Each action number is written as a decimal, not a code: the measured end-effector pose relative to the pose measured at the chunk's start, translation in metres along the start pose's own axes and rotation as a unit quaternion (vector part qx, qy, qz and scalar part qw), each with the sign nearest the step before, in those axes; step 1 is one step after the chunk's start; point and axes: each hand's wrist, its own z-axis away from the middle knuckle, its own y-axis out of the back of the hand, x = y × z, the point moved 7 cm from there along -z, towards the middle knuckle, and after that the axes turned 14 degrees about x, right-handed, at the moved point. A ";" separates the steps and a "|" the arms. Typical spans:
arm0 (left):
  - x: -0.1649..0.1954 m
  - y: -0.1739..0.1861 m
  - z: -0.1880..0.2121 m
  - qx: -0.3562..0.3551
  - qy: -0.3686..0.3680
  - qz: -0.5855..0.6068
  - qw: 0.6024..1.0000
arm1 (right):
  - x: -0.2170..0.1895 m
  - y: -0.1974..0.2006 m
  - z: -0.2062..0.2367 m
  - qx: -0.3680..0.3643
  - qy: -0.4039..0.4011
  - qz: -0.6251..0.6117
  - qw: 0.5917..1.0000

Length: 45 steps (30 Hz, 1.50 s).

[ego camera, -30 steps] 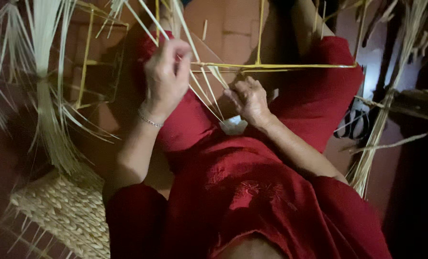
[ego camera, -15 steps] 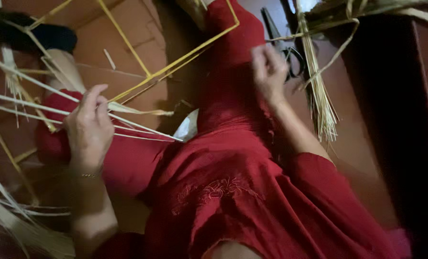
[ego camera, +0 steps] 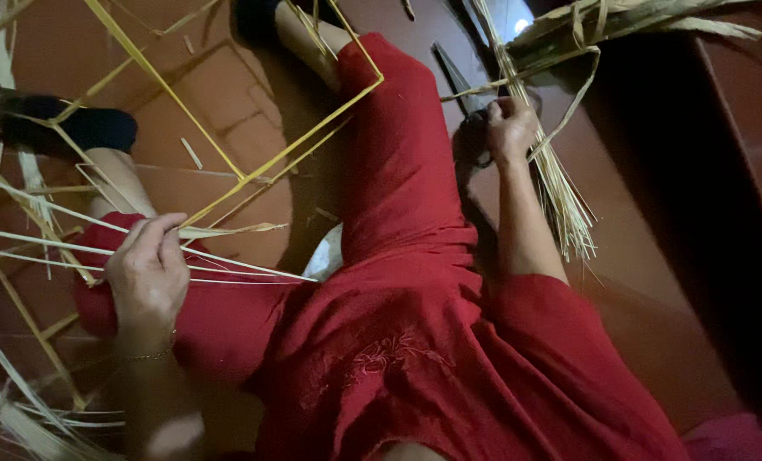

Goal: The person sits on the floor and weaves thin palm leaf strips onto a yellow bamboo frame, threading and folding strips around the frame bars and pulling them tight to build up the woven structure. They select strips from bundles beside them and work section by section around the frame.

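Note:
I sit on a reddish tiled floor in a red garment. My left hand rests on my left knee and pinches several thin pale straw strips that fan out to the left and right. My right hand reaches out past my right leg and closes on the dark handles of a pair of scissors lying on the floor. A bundle of straw lies right beside that hand, its cut ends spread toward me.
Yellow strips form an open frame over my legs and the floor tiles. Dried palm leaves hang at the top right. A dark step or ledge runs along the right. My feet wear dark shoes.
My right hand has left the weaving at my knee and reached out to the right to the scissors. My view has swung right. My left hand keeps hold of the strips.

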 end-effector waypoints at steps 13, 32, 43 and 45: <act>0.067 -0.022 -0.017 0.068 -0.049 0.062 0.995 | -0.196 0.048 0.008 -0.295 -0.135 -0.425 0.845; 0.052 0.058 -0.005 0.329 0.099 0.265 0.901 | -0.354 -0.051 0.138 -0.446 0.316 -0.351 0.760; 0.042 0.120 0.001 0.513 -0.013 0.239 0.824 | -0.356 -0.129 0.168 -0.572 0.115 -0.389 0.713; 0.042 0.121 -0.009 0.492 -0.043 0.274 0.825 | -0.344 -0.129 0.171 -0.594 -0.004 -0.411 0.692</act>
